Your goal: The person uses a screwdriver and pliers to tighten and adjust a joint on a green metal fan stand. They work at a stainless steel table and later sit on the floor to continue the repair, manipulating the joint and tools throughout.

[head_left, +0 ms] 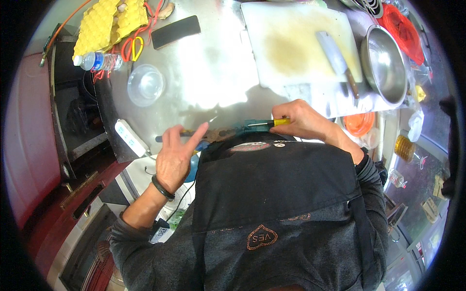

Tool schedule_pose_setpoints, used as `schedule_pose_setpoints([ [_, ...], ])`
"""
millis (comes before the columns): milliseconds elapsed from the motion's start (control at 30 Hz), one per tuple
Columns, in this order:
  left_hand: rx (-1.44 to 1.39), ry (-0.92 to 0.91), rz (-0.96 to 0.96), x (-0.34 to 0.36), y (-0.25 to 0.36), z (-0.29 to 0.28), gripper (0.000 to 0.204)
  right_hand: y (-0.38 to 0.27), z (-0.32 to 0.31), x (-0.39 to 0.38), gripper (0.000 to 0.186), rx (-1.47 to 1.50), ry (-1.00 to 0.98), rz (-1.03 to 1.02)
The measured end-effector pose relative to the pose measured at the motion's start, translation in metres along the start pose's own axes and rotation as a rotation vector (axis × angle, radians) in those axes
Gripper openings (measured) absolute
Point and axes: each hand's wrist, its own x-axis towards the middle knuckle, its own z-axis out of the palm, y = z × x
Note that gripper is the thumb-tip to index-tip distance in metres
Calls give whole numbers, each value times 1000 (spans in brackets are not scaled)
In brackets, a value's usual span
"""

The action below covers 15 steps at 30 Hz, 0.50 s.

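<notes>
My right hand [303, 119] is closed round the yellow-and-black handle of a screwdriver [281, 122] at the near edge of the metal table. The screwdriver's thin shaft points left, across a teal piece [255, 128] whose kind I cannot make out. To the left, my left hand [175, 154] has its fingers spread, with nothing visibly held. Close to its fingertips lies a brown, rusty-looking tool [213, 137], partly hidden by the hand and the black apron [276, 184].
On the metal table [204, 72] are a white cutting board [291, 53] with a cleaver [335, 56], a steel bowl [385, 65], a clear plastic bowl [145, 85], a black phone [175, 32], scissors [132, 49], a water bottle [99, 61], yellow egg trays [99, 26] and a power strip [131, 137].
</notes>
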Motion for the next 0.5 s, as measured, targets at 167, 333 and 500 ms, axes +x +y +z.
schedule_pose_setpoints([
  [167,-28,5,3,-2,-1,11,90,5,-1,4,23,-80,-53,-95],
  [333,-229,-2,-92,3,-10,24,90,27,16,19,27,-60,-78,21],
  [500,-507,167,-194,11,-16,32,90,56,33,32,33,101,-24,161],
])
